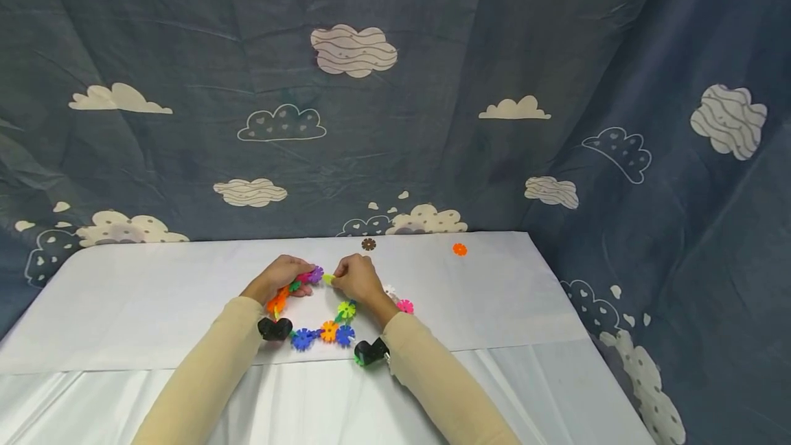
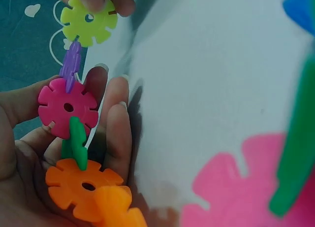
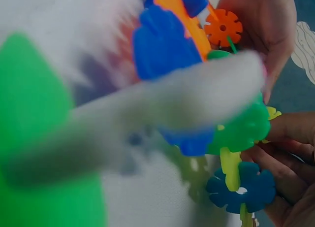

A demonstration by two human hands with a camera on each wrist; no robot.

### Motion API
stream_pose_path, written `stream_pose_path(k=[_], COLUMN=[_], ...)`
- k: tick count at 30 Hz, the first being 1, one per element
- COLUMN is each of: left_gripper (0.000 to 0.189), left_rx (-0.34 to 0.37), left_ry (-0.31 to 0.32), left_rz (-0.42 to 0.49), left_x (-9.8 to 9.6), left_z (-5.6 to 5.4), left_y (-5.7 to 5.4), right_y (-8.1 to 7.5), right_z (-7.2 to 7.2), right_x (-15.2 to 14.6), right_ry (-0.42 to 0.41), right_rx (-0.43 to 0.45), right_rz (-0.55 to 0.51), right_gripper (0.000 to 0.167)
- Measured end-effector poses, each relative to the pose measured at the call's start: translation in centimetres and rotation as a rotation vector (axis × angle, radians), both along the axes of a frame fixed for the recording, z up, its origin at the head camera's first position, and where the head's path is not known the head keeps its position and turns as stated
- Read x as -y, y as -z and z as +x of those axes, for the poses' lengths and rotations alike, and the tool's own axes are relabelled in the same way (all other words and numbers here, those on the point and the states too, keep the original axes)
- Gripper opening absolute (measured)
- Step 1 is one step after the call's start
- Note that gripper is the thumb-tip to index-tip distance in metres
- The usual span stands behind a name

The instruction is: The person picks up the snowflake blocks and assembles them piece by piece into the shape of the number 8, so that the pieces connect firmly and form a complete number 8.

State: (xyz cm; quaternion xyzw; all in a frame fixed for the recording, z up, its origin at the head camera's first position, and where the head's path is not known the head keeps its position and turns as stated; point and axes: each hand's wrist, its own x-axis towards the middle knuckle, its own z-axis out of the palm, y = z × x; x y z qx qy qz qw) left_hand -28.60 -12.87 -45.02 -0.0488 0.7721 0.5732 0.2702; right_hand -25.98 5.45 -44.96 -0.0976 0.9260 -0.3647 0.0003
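Note:
My left hand (image 1: pixel 281 277) grips a chain of notched flower-shaped discs near its end, fingers and thumb around the pink disc (image 2: pixel 56 111). A purple disc (image 2: pixel 72 62) stands edge-on at that end; a green disc (image 2: pixel 78 148) and an orange disc (image 2: pixel 64 185) follow lower down in the left wrist view. My right hand (image 1: pixel 361 280) pinches a yellow-green disc (image 2: pixel 101 25), whose lower edge meets the purple disc. The rest of the chain, with blue discs (image 1: pixel 303 339) and another orange disc (image 1: pixel 329 331), curves across the white table (image 1: pixel 494 294) below both hands.
A brown disc (image 1: pixel 369 244) and a loose orange disc (image 1: pixel 460 249) lie toward the table's back edge. A pink disc near my right forearm (image 1: pixel 405 306) shows beside a white one. Dark wrist cameras sit below both hands. A cloud-patterned curtain (image 1: pixel 402 156) hangs behind the table.

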Motion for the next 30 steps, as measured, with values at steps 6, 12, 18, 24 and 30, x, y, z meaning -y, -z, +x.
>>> stream_pose_path(k=[6, 12, 18, 24, 30], left_gripper=[0.026, 0.027, 0.027, 0.024, 0.029], left_rx=[-0.001, -0.009, -0.033, -0.016, 0.004], left_ry=[-0.023, -0.054, -0.091, -0.116, -0.119], left_rz=[0.032, 0.012, 0.016, 0.0, -0.007], left_x=[-0.1, -0.2, -0.2, -0.3, -0.3], left_z=[-0.1, -0.1, 0.0, 0.0, 0.2], left_y=[-0.1, -0.1, -0.3, -0.1, 0.4], right_y=[-0.1, -0.1, 0.0, 0.1, 0.0], right_z=[0.2, 0.3, 0.1, 0.2, 0.3], right_x=[0.7, 1.0, 1.1, 1.3, 1.6], right_ry=[0.014, 0.009, -0.004, -0.017, -0.022], right_rx=[-0.028, -0.062, -0.134, -0.163, -0.15], right_rz=[0.038, 0.03, 0.024, 0.045, 0.085], right_gripper=[0.011, 0.01, 0.009, 0.011, 0.014])
